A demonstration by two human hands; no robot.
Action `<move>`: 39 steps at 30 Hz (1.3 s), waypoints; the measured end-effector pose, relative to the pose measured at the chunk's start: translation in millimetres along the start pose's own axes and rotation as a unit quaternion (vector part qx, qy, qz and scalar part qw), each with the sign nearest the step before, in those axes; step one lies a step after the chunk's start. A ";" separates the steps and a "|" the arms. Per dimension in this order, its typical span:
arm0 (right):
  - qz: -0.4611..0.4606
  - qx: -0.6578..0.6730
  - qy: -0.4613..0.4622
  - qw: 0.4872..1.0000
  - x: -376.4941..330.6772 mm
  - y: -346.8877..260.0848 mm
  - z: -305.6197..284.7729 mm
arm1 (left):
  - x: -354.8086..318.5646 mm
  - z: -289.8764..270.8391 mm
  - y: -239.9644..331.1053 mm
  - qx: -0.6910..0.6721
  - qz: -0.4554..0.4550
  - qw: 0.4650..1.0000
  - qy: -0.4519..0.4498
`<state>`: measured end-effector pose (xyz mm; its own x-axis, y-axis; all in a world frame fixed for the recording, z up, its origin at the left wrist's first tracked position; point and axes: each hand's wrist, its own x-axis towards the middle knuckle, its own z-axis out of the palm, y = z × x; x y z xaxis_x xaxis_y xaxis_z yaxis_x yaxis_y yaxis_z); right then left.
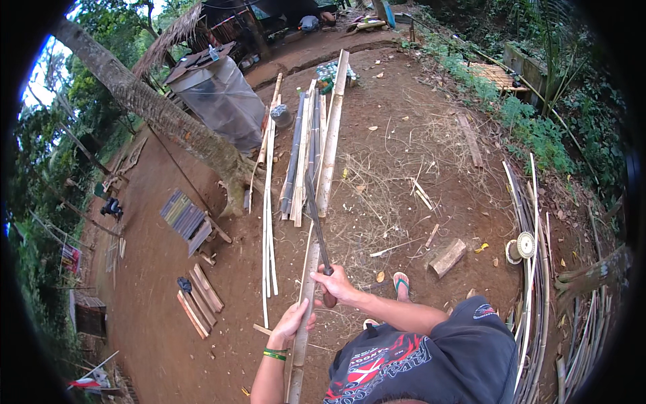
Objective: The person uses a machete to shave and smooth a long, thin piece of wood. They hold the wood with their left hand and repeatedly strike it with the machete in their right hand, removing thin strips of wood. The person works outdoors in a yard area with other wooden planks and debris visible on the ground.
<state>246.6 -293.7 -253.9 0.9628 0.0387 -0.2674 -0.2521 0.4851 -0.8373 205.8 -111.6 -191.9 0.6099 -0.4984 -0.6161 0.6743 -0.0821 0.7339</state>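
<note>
A long split bamboo strip (298,367) runs from the lower edge up in front of me. My left hand (291,322), with green and yellow bands at the wrist, is closed around it. My right hand (335,284) grips the dark handle of a machete (317,222), just above and right of the left hand. The blade points away from me, and it lies along or just over the far part of the strip; I cannot tell whether they touch. Beyond the blade, split bamboo lengths (332,148) and dark bamboo poles (294,158) lie on the ground.
A leaning tree trunk (161,111) and a plastic-covered stand (219,101) are at the far left. Short wood pieces (205,289) lie on the left. A log piece (447,258), a spool (525,245) and long bamboo poles (538,316) are on the right. Shavings (377,209) litter the soil.
</note>
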 end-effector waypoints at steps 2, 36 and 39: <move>-0.034 -0.107 0.003 0.994 -0.9 -22.5 -14.6 | 9.4 3.6 -6.7 0.024 -0.001 0.999 0.027; -0.262 -0.750 0.060 0.604 161.9 -248.3 -178.4 | -42.2 53.8 -76.1 0.403 0.127 0.843 0.334; -0.146 -0.762 -0.025 0.630 130.3 -212.1 -135.2 | -37.1 53.1 -77.1 0.397 0.135 0.834 0.358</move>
<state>412.3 -509.6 -175.6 0.9822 0.1878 -0.0112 0.1727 -0.9236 -0.3422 109.1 -132.6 -210.4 0.9789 0.0295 -0.2023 0.1578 -0.7382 0.6559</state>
